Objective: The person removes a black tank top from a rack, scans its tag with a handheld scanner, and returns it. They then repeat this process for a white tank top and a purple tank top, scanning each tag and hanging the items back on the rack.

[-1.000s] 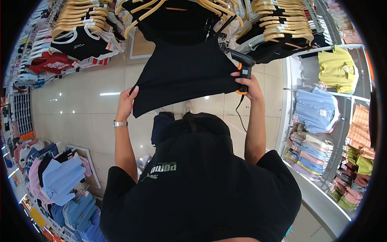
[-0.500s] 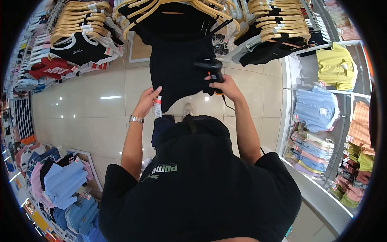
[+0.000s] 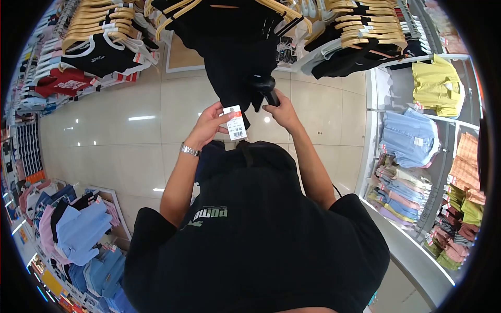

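A black top hangs from a wooden hanger at the top of the view, its lower part bunched toward my hands. My left hand is closed on a white price tag, which faces up and shows print, a barcode and an orange patch. Some of the top's hem lies just behind the tag. My right hand is wrapped round the handle of a black barcode scanner. The scanner's head overlaps the right side of the top, close to the tag.
Racks of tops on wooden hangers stand at the upper left and upper right. Shelves with a yellow shirt, a blue shirt and folded clothes line the right. Clothes on a display fill the lower left. Tiled floor lies between.
My left hand has moved right and turned the price tag face up. The top's lower part is now gathered narrower. My right hand has shifted slightly left with the scanner.
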`<state>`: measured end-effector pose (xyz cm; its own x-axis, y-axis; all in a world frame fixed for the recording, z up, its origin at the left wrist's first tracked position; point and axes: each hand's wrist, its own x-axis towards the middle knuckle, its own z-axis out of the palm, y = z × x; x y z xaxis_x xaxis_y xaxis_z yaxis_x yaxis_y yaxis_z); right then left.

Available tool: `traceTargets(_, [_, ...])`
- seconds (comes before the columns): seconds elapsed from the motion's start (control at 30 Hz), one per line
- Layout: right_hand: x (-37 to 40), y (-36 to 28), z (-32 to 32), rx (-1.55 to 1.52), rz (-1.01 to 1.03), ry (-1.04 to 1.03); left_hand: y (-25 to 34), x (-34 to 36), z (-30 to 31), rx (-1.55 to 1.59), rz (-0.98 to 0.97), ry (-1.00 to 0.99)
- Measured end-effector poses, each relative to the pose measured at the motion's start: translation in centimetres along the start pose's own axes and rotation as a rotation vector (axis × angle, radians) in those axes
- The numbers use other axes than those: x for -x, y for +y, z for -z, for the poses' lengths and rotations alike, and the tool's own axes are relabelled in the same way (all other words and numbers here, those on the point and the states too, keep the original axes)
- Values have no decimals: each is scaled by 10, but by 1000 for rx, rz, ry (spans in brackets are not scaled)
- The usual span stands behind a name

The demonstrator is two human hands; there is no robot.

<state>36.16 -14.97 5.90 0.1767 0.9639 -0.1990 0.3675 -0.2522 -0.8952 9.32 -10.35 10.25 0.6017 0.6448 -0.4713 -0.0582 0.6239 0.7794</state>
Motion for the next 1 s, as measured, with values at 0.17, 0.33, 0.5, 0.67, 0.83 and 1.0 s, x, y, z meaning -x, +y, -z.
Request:
traceTargets(0.17, [22, -13, 3, -158, 49, 81, 3, -10, 2, -1, -56, 68])
traceTargets(0.33, [54, -52, 15, -288, -187, -127, 3, -25, 19, -23, -91, 166])
traceTargets(0.5, [82, -81, 13, -343, -356, -294, 8, -29, 30, -87, -153, 268])
traceTargets(0.67, [99, -99, 2, -269, -322, -361, 10, -28, 30, -135, -212, 336])
traceTargets(0.83, [104, -108, -6, -124, -288, -377, -2, -32, 34, -138, -202, 364])
traceTargets(1.0, [105, -107, -10, -61, -257, -346, -13, -33, 38, -139, -268, 382])
